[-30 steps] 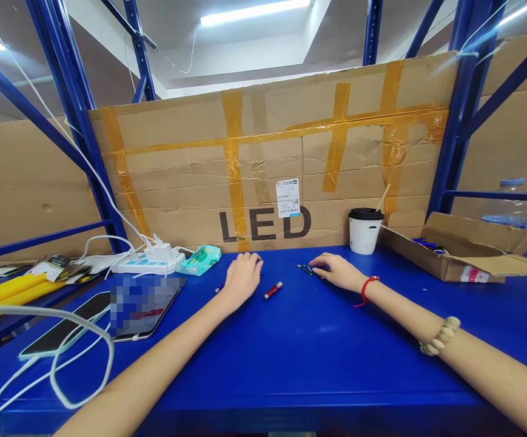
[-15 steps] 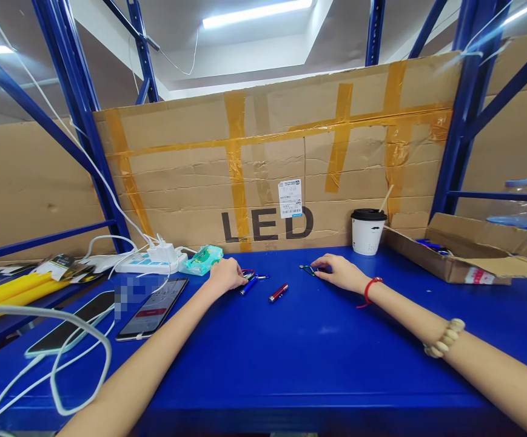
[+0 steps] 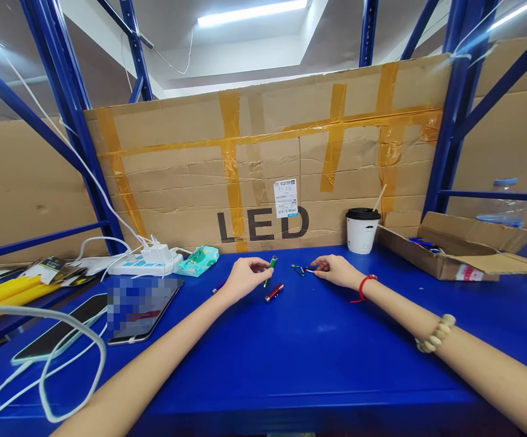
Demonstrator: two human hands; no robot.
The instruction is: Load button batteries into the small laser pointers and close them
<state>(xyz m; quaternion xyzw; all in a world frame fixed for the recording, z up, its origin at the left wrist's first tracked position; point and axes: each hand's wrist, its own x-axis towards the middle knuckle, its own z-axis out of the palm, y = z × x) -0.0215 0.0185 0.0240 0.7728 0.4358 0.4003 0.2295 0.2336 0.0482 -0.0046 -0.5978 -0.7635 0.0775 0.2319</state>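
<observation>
Near the middle of the blue table, my left hand (image 3: pixel 247 278) is closed on a small green cylinder (image 3: pixel 270 271), held tilted between thumb and fingertips. Just below it lies a red cylinder (image 3: pixel 274 293). Part of a dark blue cylinder (image 3: pixel 218 286) shows to the left of that hand. My right hand (image 3: pixel 336 271), with a red string at the wrist, has its fingertips closed on a small red and silver piece (image 3: pixel 309 270). Touching or close beside that piece is a small green clip-like item (image 3: pixel 298 270) on the table.
A lidded paper cup (image 3: pixel 362 232) stands behind my right hand. At the right is an open cardboard box (image 3: pixel 449 265) with small blue items. Leftward are a green packet (image 3: pixel 199 261), a power strip (image 3: pixel 142 264), a phone (image 3: pixel 147 315), another phone (image 3: pixel 58 331) and loose white cables (image 3: pixel 104 358).
My left hand has moved right and now holds the green cylinder. A red and silver piece now shows at my right fingertips beside the green item. The view has shifted slightly.
</observation>
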